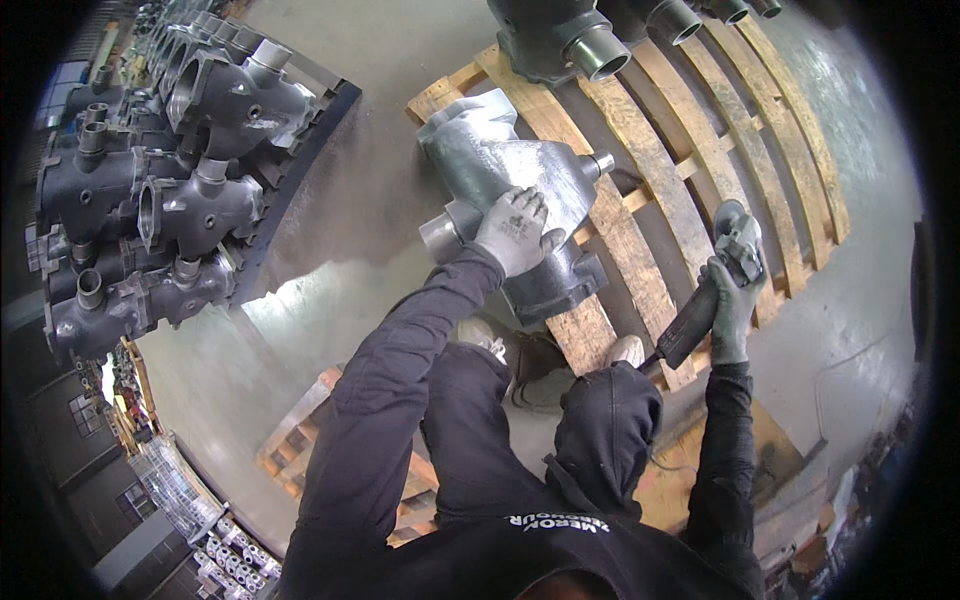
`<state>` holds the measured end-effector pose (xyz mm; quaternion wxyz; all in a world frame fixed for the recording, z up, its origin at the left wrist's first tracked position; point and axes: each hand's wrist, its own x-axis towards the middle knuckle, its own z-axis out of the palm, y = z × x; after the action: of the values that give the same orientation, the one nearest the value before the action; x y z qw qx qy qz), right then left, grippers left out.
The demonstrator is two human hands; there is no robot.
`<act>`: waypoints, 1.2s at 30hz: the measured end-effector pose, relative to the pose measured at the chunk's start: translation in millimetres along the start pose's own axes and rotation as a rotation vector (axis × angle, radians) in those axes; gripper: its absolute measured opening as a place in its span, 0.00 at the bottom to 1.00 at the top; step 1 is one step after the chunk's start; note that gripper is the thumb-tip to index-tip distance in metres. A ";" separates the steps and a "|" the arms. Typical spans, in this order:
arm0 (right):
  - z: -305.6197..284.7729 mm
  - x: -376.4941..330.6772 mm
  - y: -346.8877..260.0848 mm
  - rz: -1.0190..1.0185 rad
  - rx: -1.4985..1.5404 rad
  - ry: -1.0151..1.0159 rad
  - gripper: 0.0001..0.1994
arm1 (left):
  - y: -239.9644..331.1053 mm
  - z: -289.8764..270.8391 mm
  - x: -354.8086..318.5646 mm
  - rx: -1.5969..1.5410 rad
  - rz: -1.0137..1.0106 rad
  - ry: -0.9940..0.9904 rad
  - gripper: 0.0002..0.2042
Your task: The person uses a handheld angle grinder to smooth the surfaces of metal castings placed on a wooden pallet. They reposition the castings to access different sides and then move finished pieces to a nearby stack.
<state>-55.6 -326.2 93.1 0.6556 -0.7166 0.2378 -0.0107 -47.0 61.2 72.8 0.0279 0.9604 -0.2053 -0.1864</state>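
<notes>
A large metal valve body [545, 185] lies on a wooden pallet [640, 150] in front of me, its upper side bright and its lower end dark grey. My gloved left hand [513, 232] rests on it with the fingers stretched flat, gripping nothing. In my gloved right hand [735, 310] is an angle grinder [697, 318], held off to the right above the pallet slats. Its disc end [732, 222] points away from me, apart from the valve body. A cord leaves the grinder's near end.
More dark valve bodies [545, 40] stand on the pallet's far side. At the left, several similar castings [205, 215] are stacked on a dark-edged platform [300, 190]. Another wooden pallet [300, 440] lies behind my left leg, and a wooden board [690, 470] lies by my right.
</notes>
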 end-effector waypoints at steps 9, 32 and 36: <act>-63.6 -151.6 -104.5 -0.014 0.078 0.516 0.40 | -22.1 -1.8 -243.0 -0.711 -0.449 -0.225 0.26; -322.6 -527.6 -56.8 0.323 -0.812 1.060 0.51 | 62.8 7.3 -523.7 -1.246 -0.871 -0.347 0.23; -379.6 -544.8 -25.4 0.537 -0.481 1.060 0.38 | 93.1 -29.8 -540.2 -0.608 -0.494 -0.417 0.24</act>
<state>-654.6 -487.0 331.7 0.2499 -0.6565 0.6967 -0.1453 -528.8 194.1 299.9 0.2219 0.8706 0.0933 -0.4291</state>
